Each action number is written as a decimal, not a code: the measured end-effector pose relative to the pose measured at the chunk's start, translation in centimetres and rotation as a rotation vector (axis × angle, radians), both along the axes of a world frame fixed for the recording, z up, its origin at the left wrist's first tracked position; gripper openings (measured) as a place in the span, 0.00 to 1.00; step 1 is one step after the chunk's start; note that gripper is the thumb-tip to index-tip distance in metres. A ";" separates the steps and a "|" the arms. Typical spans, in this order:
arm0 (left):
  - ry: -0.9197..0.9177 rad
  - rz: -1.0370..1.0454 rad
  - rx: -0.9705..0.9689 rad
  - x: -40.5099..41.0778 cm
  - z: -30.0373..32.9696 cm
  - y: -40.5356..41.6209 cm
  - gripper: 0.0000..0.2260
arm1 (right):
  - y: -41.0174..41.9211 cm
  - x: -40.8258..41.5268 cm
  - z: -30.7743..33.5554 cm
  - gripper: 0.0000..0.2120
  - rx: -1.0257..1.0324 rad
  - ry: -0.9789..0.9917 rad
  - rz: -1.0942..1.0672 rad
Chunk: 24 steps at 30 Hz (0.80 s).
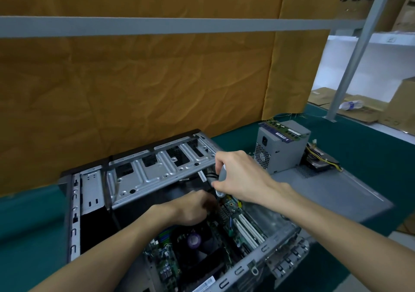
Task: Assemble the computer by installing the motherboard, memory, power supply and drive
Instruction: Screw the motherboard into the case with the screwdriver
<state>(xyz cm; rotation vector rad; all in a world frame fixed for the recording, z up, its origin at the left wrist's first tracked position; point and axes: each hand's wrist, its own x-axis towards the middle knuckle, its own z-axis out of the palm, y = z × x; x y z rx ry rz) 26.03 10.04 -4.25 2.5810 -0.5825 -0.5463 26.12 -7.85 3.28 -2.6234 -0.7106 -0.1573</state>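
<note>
1. The open computer case (139, 179) lies on its side on the green table (359, 139), near the table's front edge.
2. Inside it sits the motherboard (233, 224), with a round fan (194, 239) and white slots (249, 226) on it.
3. The right hand (238, 175) has its grip curled round a grey screwdriver (221, 177), tip down at the board.
4. The left hand (193, 208) reaches into the case with curled fingers, seemingly pinching something small; the blur hides what.
5. The power supply (280, 150) stands outside the case on a grey side panel (325, 193), toward the table's far right corner, with memory sticks (283, 130) lying on top.
6. A drive (323, 163) lies just beside it, under yellow and black cables (321, 156).
</note>
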 end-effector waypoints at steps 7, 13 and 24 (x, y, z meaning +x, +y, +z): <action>-0.082 0.014 -0.016 0.1 -0.1 0.0 0.10 | 0.3 0.4 0.3 0.20 -0.064 -0.003 0.022; -0.114 0.021 -0.088 0.2 -0.3 0.6 0.07 | 0.9 0.3 0.9 0.17 -0.118 0.073 0.078; -0.202 0.100 -0.246 -0.1 -1.5 -0.2 0.07 | 1.7 0.4 3.6 0.18 -0.452 -0.010 0.109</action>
